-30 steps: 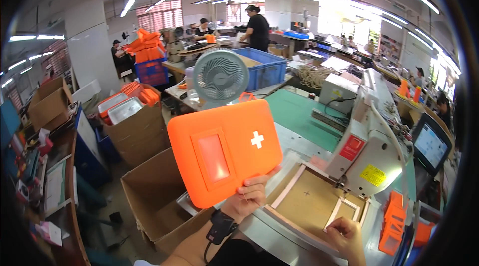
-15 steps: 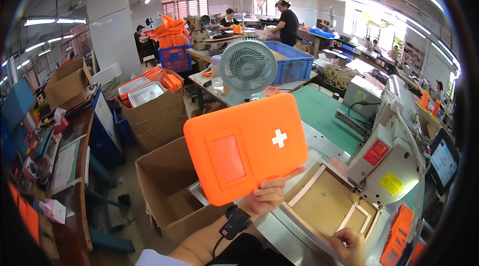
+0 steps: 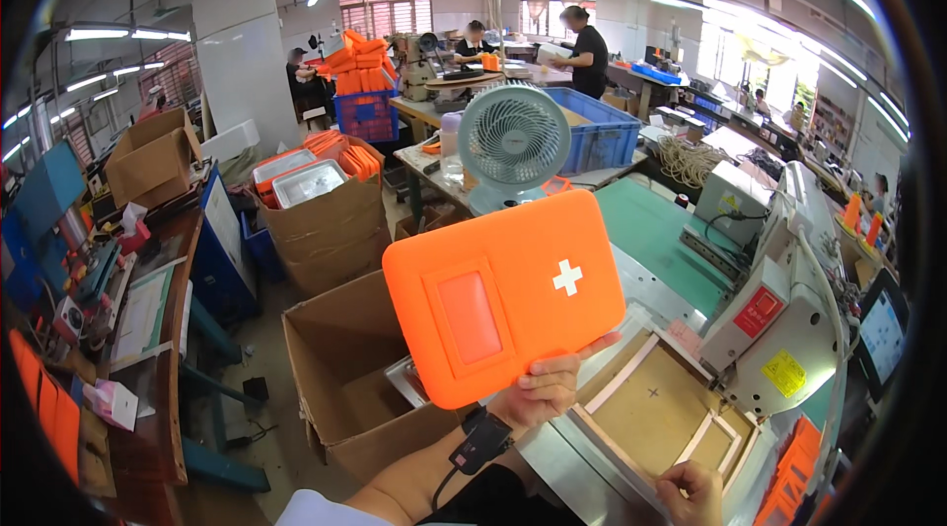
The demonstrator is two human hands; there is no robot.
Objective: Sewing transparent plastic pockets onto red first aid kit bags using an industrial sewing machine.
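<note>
My left hand (image 3: 547,390) grips an orange first-aid case (image 3: 538,324) by its lower right edge, holding it up and slightly tilted. A white cross and a framed reddish window show on its face. Most of the thumb side is behind the case. Below and right of it, my right hand (image 3: 689,491) is closed in a pinch at the near edge of a wooden frame template (image 3: 617,383). Whatever its fingertips hold, if anything, is too small to make out. The template lies under the head of a sewing machine (image 3: 774,353).
An open cardboard box (image 3: 335,378) stands left of the machine table. Behind the case are a grey-green fan (image 3: 515,137) and a blue crate (image 3: 597,146). Orange cut pieces (image 3: 792,472) lie at the right, near a screen (image 3: 881,334). Several people work farther back.
The whole view has shifted, so everything sits farther right and slightly lower. Both hands keep much the same grip and pose. In the background, a standing person now holds something white.
</note>
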